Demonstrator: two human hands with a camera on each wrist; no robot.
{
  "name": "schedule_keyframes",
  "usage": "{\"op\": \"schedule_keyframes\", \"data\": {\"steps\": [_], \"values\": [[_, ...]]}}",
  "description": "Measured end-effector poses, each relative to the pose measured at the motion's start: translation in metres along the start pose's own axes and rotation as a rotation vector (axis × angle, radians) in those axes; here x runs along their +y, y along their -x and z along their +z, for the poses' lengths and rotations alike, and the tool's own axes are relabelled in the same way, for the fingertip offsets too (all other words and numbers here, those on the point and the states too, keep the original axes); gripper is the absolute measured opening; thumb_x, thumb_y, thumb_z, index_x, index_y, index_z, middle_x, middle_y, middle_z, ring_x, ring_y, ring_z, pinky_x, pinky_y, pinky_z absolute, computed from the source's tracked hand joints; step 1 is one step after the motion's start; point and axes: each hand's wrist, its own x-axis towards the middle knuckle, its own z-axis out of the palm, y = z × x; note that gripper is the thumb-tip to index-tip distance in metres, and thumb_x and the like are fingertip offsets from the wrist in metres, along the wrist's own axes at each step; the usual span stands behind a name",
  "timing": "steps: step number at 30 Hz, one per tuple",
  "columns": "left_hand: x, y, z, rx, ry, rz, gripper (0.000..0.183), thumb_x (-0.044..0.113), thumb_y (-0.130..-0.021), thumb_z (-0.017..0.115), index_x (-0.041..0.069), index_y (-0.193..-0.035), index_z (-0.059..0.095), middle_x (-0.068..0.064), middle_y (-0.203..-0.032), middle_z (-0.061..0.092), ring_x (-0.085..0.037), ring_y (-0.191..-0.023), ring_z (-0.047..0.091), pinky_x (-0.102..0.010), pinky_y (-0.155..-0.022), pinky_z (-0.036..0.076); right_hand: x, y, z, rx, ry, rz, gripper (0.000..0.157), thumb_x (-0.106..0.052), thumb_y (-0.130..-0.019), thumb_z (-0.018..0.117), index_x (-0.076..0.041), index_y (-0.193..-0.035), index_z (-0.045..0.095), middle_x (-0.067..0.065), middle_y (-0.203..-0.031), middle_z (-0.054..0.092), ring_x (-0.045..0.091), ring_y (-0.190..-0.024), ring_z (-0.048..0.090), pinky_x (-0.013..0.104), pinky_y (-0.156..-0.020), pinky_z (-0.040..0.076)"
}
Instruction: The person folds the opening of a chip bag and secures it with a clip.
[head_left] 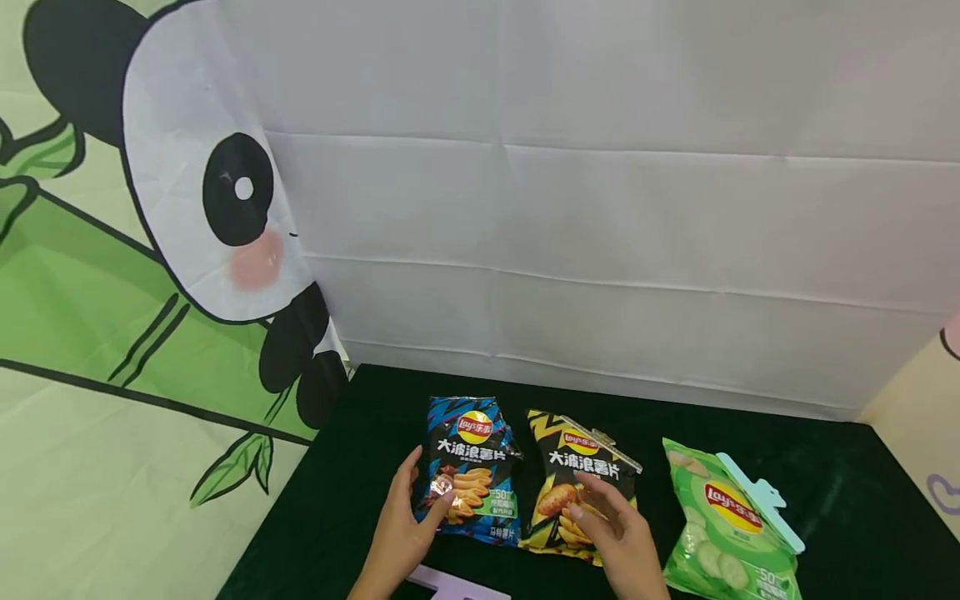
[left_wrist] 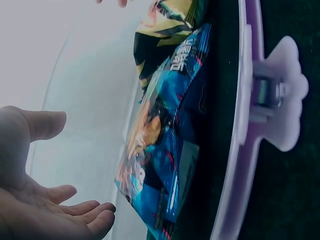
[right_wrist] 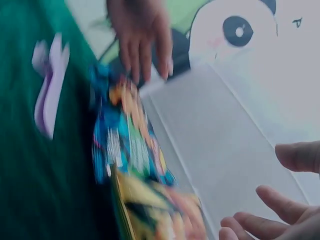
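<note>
A blue chip bag [head_left: 472,471] lies face up on the dark green cloth. My left hand [head_left: 401,517] hovers at its left edge, thumb apart from the loosely bent fingers, holding nothing. To the right lies a black and yellow chip bag [head_left: 581,492], its slanted top edge closed by a clear bag clip [head_left: 600,442]. My right hand [head_left: 618,533] is above that bag's lower right part, its fingers [right_wrist: 267,220] spread and nothing between them. A light purple bag clip [left_wrist: 250,105] lies in front of the blue bag, partly cut off in the head view.
At the right lies a green chip bag [head_left: 723,525] with a light blue bag clip [head_left: 763,500] along its upper right edge. A white sheet [head_left: 600,208] hangs behind the table, and a panda-print cloth [head_left: 202,208] at the left.
</note>
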Motion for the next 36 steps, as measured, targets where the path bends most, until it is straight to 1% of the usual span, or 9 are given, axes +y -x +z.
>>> {"op": "schedule_keyframes", "data": {"steps": [3,5,10,14,18,21,24,30,36], "values": [[-0.003,-0.002,0.000,0.008,0.001,-0.008,0.080,0.049,-0.087,0.063,0.025,-0.149,0.019,-0.013,-0.157,0.020,-0.041,-0.139,0.030,-0.062,-0.106,0.033,-0.002,-0.003,0.015,-0.077,-0.080,0.012,0.049,-0.033,-0.090,0.063,-0.017,-0.134,0.050,0.009,-0.141,0.051,0.031,-0.128,0.050,0.042,-0.100,0.048],[-0.007,-0.004,0.000,0.007,-0.002,-0.018,0.082,0.050,-0.086,0.062,0.024,-0.150,0.018,-0.014,-0.158,0.019,-0.042,-0.139,0.030,-0.062,-0.106,0.033,-0.001,-0.007,0.025,-0.123,-0.107,0.013,0.054,-0.037,-0.088,0.064,-0.015,-0.135,0.049,0.010,-0.142,0.049,0.032,-0.130,0.048,0.044,-0.103,0.046],[-0.014,-0.008,-0.001,0.001,-0.013,-0.037,0.086,0.055,-0.086,0.059,0.018,-0.150,0.016,-0.018,-0.157,0.019,-0.045,-0.137,0.031,-0.063,-0.105,0.034,0.000,-0.015,0.052,-0.197,-0.118,0.010,0.076,-0.046,-0.078,0.073,-0.015,-0.139,0.043,0.015,-0.151,0.036,0.042,-0.139,0.032,0.055,-0.109,0.035],[-0.014,-0.014,0.002,-0.023,-0.001,-0.055,0.088,0.058,-0.086,0.056,0.014,-0.150,0.015,-0.021,-0.156,0.018,-0.047,-0.137,0.030,-0.063,-0.104,0.034,-0.001,-0.020,0.070,-0.202,-0.130,0.009,0.087,-0.044,-0.073,0.078,-0.016,-0.144,0.035,0.019,-0.157,0.021,0.046,-0.143,0.017,0.061,-0.111,0.026],[-0.014,-0.018,0.005,-0.051,0.016,-0.057,0.087,0.056,-0.088,0.055,0.010,-0.150,0.014,-0.024,-0.155,0.019,-0.049,-0.137,0.029,-0.064,-0.104,0.033,-0.002,-0.022,0.081,-0.200,-0.143,0.038,0.095,-0.038,-0.073,0.080,-0.017,-0.147,0.026,0.020,-0.158,0.014,0.044,-0.145,0.010,0.063,-0.113,0.018],[-0.017,-0.021,0.007,-0.051,0.019,-0.072,0.088,0.056,-0.088,0.055,0.008,-0.150,0.014,-0.027,-0.153,0.020,-0.049,-0.136,0.031,-0.064,-0.104,0.033,-0.001,-0.023,0.089,-0.215,-0.166,0.073,0.101,-0.034,-0.072,0.082,-0.017,-0.149,0.018,0.022,-0.159,0.010,0.043,-0.145,0.013,0.062,-0.113,0.019],[-0.023,-0.022,0.010,-0.049,0.027,-0.083,0.094,0.056,-0.086,0.059,0.007,-0.151,0.010,-0.028,-0.153,0.020,-0.049,-0.136,0.030,-0.063,-0.105,0.033,0.000,-0.025,0.094,-0.213,-0.190,0.104,0.106,-0.032,-0.072,0.082,-0.016,-0.150,0.012,0.024,-0.158,0.004,0.044,-0.145,0.011,0.061,-0.113,0.020],[-0.030,-0.024,0.012,-0.087,0.040,-0.081,0.109,0.054,-0.080,0.068,0.004,-0.152,0.001,-0.028,-0.153,0.023,-0.049,-0.136,0.031,-0.062,-0.106,0.033,0.000,-0.030,0.101,-0.179,-0.205,0.168,0.106,-0.029,-0.073,0.082,-0.013,-0.149,0.010,0.026,-0.158,0.000,0.044,-0.145,0.007,0.062,-0.114,0.016],[-0.032,-0.025,0.007,-0.133,0.048,-0.108,0.115,0.052,-0.075,0.073,0.001,-0.151,0.004,-0.026,-0.152,0.029,-0.045,-0.137,0.033,-0.059,-0.109,0.030,-0.001,-0.035,0.104,-0.166,-0.249,0.220,0.106,-0.025,-0.073,0.081,-0.010,-0.150,0.009,0.029,-0.156,0.001,0.045,-0.144,0.008,0.060,-0.114,0.016]]}}
